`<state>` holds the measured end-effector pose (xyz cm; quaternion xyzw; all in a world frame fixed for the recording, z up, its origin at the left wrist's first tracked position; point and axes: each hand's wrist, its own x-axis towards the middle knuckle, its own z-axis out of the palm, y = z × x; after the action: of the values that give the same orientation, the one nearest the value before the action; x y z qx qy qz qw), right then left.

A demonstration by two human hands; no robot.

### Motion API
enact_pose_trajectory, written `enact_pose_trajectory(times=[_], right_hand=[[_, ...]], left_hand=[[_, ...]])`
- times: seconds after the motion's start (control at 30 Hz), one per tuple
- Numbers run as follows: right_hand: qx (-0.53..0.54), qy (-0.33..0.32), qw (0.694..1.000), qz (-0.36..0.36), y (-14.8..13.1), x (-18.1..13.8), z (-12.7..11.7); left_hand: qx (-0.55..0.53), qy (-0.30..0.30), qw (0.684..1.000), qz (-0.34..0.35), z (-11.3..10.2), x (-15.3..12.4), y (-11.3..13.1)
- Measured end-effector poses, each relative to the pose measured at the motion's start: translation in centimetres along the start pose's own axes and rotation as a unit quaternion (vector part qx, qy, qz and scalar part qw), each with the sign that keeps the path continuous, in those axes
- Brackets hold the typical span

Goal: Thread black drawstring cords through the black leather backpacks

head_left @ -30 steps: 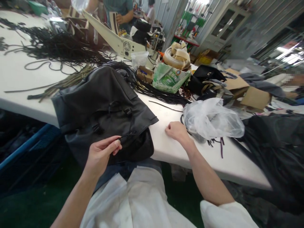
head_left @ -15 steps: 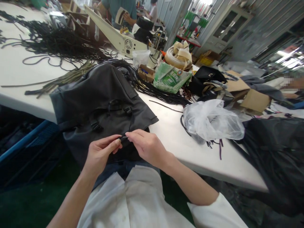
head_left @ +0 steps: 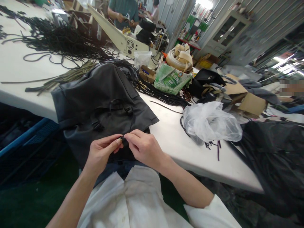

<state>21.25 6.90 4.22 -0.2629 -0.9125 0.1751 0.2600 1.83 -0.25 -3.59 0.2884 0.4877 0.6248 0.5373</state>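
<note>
A black leather bag [head_left: 99,98] lies over the near edge of the white table [head_left: 166,133] and hangs toward my lap. My left hand [head_left: 101,153] pinches the end of a thin black drawstring cord [head_left: 123,138] that comes from the bag. Fingertip to fingertip with it, my right hand [head_left: 142,148] is also closed in a pinch on that cord end. Whatever small piece sits between the fingertips is too small to name.
A crumpled clear plastic bag [head_left: 210,122] lies to the right over some cords. Piles of black cords [head_left: 61,41] cover the table's far left. A green packet [head_left: 172,80], cardboard boxes [head_left: 251,101] and a cream machine arm [head_left: 118,36] stand behind. Another person [head_left: 123,11] works beyond.
My right hand left the table near the plastic bag and came left to meet my left hand at the cord end. The left hand kept its pinch.
</note>
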Motion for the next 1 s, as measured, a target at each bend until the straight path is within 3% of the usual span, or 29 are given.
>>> enact_pose_trajectory(times=[1.0], right_hand=[[-0.02,-0.006,1.0,-0.002,-0.5,0.13,-0.03]], left_hand=[[-0.006,0.011,1.0,-0.006,-0.06,-0.34,0.13]])
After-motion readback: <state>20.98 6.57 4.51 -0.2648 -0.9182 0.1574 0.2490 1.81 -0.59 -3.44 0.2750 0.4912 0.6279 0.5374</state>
